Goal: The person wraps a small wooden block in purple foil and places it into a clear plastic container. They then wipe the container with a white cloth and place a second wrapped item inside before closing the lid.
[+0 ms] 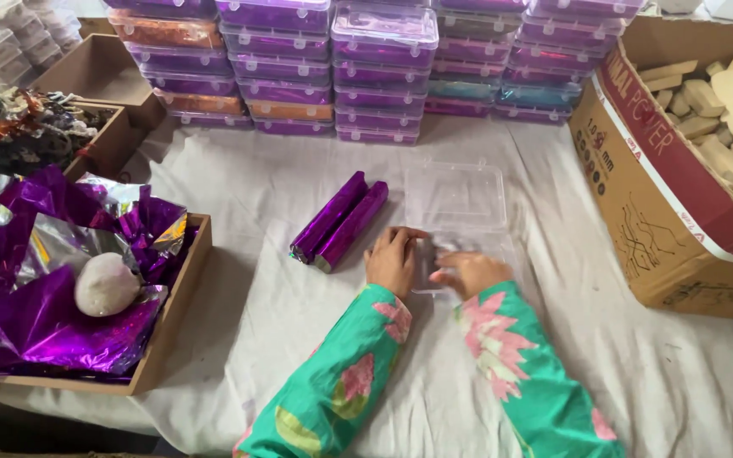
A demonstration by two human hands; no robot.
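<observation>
Head view, looking down on a table covered with a creased white cloth; both hands are resting on a clear plastic hinged box lying open at the centre, its lid spread flat toward the far side. The left hand is curling over the near left edge of the box, fingers bent; the right hand is lying on the near half with fingers loosely curled, and whether it is pinching anything cannot be told, since the spot is blurred. Just left of the box, two long bars wrapped in shiny purple foil are lying side by side, touching each other and slanting away from the left hand; nothing is standing between them and the box. Along the far edge, stacks of closed clear boxes with purple, orange and teal contents are forming a wall several tiers high. At the right, a large brown cardboard carton with a red printed band is sitting open and tilted, holding pale cut wooden blocks. At the left, a shallow wooden tray is holding crumpled purple and silver foil sheets with a pale rounded lump lying on them; beyond it, a brown box of tangled cords is sitting near the table corner.
</observation>
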